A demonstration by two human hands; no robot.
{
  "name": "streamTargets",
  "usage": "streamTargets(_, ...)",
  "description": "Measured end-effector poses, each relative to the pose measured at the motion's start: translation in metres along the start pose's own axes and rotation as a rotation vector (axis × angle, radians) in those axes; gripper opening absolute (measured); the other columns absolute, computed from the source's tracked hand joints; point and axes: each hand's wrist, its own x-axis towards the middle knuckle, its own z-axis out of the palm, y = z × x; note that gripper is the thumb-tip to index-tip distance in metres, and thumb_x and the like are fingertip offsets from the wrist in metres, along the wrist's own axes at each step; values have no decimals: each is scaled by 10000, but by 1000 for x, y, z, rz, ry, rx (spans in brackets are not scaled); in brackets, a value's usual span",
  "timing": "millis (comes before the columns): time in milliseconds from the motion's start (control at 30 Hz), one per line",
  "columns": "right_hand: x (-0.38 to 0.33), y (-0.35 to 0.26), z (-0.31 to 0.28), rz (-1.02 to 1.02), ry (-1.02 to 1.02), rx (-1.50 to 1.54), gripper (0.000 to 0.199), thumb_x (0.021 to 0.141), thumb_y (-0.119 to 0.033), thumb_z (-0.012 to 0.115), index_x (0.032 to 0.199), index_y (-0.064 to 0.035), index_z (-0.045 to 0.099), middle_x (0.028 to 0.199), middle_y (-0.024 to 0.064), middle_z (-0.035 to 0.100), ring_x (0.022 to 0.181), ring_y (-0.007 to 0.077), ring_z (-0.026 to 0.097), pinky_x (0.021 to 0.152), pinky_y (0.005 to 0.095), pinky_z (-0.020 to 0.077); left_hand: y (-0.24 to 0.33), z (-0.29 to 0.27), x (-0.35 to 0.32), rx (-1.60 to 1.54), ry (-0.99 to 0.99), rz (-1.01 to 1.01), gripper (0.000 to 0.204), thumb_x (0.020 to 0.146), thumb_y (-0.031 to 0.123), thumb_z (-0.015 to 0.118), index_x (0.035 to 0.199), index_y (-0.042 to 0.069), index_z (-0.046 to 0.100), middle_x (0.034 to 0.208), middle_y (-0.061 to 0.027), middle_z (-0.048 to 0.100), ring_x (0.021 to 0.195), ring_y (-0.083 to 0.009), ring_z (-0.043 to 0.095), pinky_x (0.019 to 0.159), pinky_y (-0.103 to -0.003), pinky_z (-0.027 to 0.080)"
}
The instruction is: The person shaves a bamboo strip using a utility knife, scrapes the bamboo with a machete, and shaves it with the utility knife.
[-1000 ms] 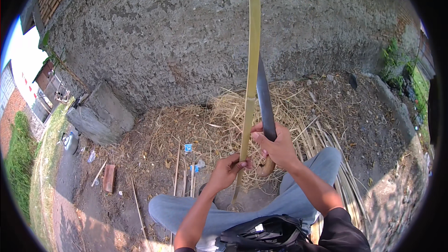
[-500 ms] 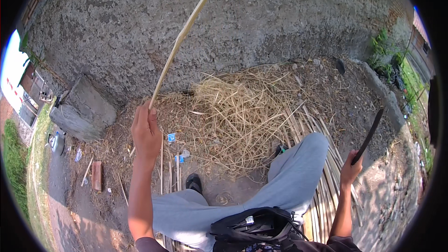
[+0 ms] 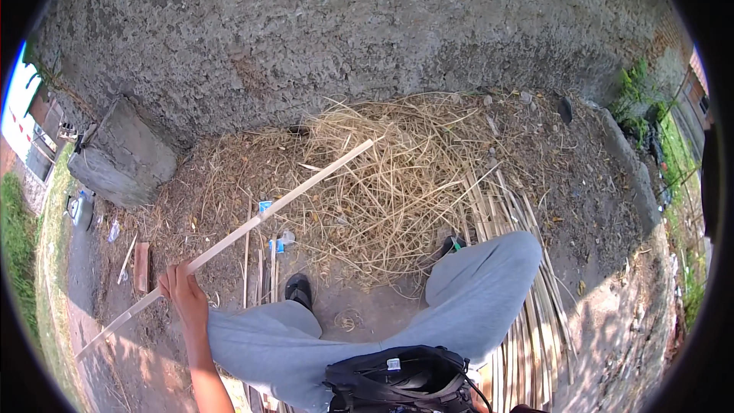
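While the left hand (image 3: 182, 291) grips it, the bamboo strip (image 3: 252, 222) slants toward the upper right (right hand unseen).

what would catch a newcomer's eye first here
The long pale bamboo strip slanting across the left, gripped by the left hand low down. Behind it, a heap of dry shavings lies against the grey wall, and split strips are stacked on the right.

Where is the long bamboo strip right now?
The bamboo strip slants across the head view's left half, gripped by the left hand, its far end over the straw pile.
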Motion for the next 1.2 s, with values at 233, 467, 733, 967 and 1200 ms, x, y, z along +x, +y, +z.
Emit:
streamTargets(233, 19, -31, -22, -18, -5, 52, 204, 941, -171, 567, 1024, 13, 598, 827, 197, 608, 727, 314, 590, 616, 400, 462, -1, 8, 0, -50, -96, -161, 300, 818, -22, 557, 1096, 75, 616, 937, -106, 521, 940, -312, 473, 918, -428, 312)
streamTargets(467, 23, -34, -26, -19, -21, 48, 200, 941, -171, 569, 1013, 13, 598, 813, 188, 606, 709, 306, 585, 608, 398, 459, 1, 7, 0, -99, -100, -162, 285, 810, -25, 577, 1073, 73, 625, 944, -92, 543, 958, -301, 484, 932, -419, 309)
streamTargets(733, 23, -32, -33, -5, -20, 64, 196, 940, -171, 572, 1000, 14, 599, 797, 179, 604, 690, 297, 579, 597, 395, 455, -4, 5, -6, -85, -178, -255, 256, 823, -29, 582, 1053, 74, 627, 937, -85, 564, 974, -308, 492, 1010, -424, 292)
streamTargets(967, 20, -20, -37, 18, -18, 69, 193, 940, -171, 574, 988, 14, 599, 784, 170, 602, 672, 290, 574, 589, 392, 452, -1, 11, -1, -115, -201, -263, 229, 844, -16, 580, 1051, 72, 625, 943, -83, 573, 987, -311, 496, 1006, -432, 302)
streamTargets(1200, 23, -19, -38, 9, -23, 70, 191, 940, -171, 576, 977, 15, 599, 770, 162, 601, 655, 282, 568, 580, 389, 449, 3, 11, 5, -171, -259, -279, 210, 862, 10, 584, 1060, 71, 621, 950, -86, 581, 983, -307, 498, 977, -428, 314)
